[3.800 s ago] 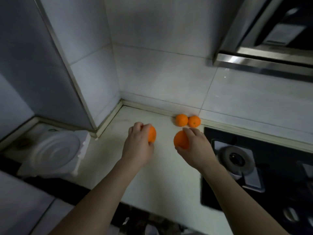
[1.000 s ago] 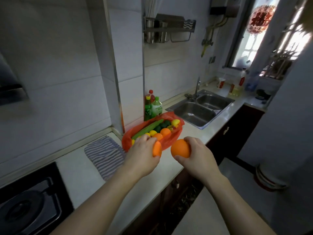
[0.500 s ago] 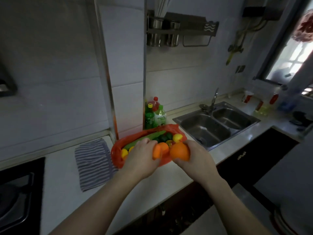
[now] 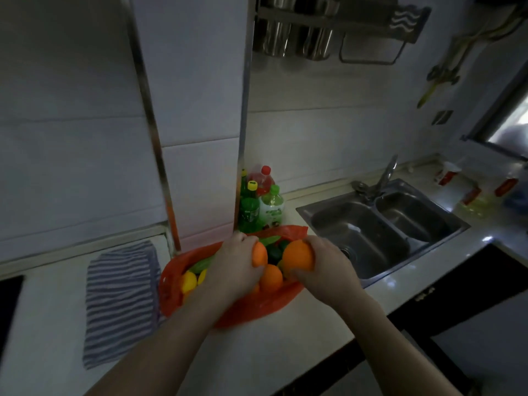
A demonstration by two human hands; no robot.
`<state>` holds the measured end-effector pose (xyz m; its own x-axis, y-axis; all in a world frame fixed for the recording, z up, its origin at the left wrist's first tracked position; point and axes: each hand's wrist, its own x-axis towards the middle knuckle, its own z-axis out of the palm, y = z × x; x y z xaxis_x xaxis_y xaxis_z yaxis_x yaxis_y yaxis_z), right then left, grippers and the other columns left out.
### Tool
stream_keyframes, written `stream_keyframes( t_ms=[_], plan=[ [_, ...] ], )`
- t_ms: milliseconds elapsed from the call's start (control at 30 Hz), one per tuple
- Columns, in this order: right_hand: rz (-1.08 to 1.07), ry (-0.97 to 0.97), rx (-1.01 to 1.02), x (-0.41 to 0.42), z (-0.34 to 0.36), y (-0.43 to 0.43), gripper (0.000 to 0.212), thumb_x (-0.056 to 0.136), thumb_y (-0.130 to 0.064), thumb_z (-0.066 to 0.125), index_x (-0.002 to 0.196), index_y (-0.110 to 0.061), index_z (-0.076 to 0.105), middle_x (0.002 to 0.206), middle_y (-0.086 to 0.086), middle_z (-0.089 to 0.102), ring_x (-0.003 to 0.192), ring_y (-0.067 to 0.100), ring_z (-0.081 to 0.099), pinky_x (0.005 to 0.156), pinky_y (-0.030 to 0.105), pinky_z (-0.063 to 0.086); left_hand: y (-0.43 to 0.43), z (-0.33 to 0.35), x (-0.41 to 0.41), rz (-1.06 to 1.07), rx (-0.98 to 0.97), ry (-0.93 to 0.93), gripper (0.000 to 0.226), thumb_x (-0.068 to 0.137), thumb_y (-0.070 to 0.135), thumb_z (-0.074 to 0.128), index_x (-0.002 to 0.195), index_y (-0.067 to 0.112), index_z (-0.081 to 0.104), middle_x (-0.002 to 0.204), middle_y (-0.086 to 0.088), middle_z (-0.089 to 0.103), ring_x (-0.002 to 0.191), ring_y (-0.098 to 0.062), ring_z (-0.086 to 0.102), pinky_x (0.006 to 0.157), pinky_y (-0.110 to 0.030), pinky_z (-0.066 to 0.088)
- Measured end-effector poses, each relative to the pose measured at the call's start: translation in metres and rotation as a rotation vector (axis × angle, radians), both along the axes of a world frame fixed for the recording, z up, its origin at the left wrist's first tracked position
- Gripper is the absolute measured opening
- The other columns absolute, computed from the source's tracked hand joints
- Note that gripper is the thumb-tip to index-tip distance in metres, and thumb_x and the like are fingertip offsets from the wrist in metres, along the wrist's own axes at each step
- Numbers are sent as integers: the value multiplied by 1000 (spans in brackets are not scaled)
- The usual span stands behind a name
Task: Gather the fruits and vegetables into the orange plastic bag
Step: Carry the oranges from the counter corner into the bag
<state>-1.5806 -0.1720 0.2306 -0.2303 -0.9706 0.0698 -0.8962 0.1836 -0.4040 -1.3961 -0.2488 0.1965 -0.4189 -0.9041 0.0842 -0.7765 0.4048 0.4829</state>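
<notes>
Head view: your left hand [image 4: 233,267] and right hand [image 4: 324,268] hang side by side over the open mouth of the orange plastic bag [image 4: 257,308], which lies slumped on the pale counter [image 4: 271,352] against the tiled pillar. Each hand carries 1 fruit. The left fingers wrap around the left orange [image 4: 259,254], so only a slice of peel shows. The right fingers and thumb clamp the right orange [image 4: 297,257], which is round, bright and mostly in sight. The 2 fruits are nearly touching.

The bag is thin, glossy and crumpled, its rim rolled open toward you. Inside lie a third orange [image 4: 271,277] directly under your hands, yellow lemons [image 4: 189,281] at the left end, a pale green cucumber [image 4: 203,263] and dark green vegetables [image 4: 275,252] at the back.

A striped cloth [image 4: 120,298] lies flat just left of the bag. Several bottles [image 4: 258,208] stand behind it, and a steel double sink [image 4: 371,230] sits to the right.

Compared with 0.5 s ago, your hands have moved from the bag's near edge to above its middle, both grips unchanged. At 3.8 s ago you held the same 2 fruits at the corner beside the stove, with 2 more oranges left against the wall there.
</notes>
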Motion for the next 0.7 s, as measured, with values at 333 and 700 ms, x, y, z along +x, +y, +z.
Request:
stream_keyframes(
  t_ms=[333, 700],
  plan=[
    [98, -53, 107, -39, -41, -76, 53, 77, -48, 64, 123, -32, 46, 119, -9, 51, 95, 7, 44, 75, 25, 40, -56, -43, -30, 76, 88, -44, 37, 77, 41, 61, 111, 26, 57, 116, 1, 56, 107, -23, 53, 84, -37, 47],
    [303, -183, 241, -97, -106, -173, 65, 77, -42, 65, 135, -27, 41, 131, -5, 49, 115, 14, 48, 88, 26, 42, -111, -87, -94, 234, 272, -129, 49, 78, 36, 64, 123, 20, 55, 122, -4, 58, 109, -27, 54, 86, -38, 47]
  ],
)
